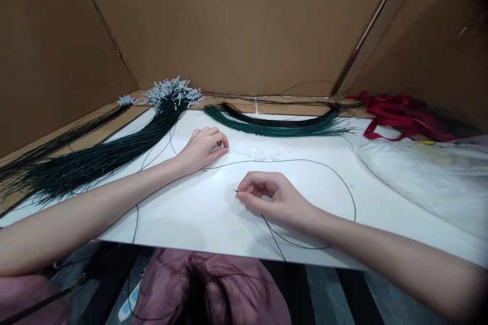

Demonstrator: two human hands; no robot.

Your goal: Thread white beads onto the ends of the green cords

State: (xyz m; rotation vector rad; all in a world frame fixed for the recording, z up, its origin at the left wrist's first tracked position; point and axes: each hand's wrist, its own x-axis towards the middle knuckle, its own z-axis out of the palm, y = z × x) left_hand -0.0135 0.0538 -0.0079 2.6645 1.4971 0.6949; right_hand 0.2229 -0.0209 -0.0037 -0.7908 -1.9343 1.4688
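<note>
My right hand [272, 198] rests on the white board [198, 213] with its fingers pinched on the tip of a thin black cord [328, 166], which loops out to the right and back under the wrist. My left hand [204, 147] lies farther back, fingers curled, its fingertips at a scatter of small clear beads [255, 148]; whether it holds one is hidden. A curved bundle of dark green cords [278, 126] lies just behind the beads.
A large bundle of dark cords with white tips [114, 147] fans across the left. Red ribbons [400, 114] lie at the back right, beside a clear plastic bag [427, 172]. Cardboard walls [236, 20] enclose the board. A pink garment [213, 289] shows below the front edge.
</note>
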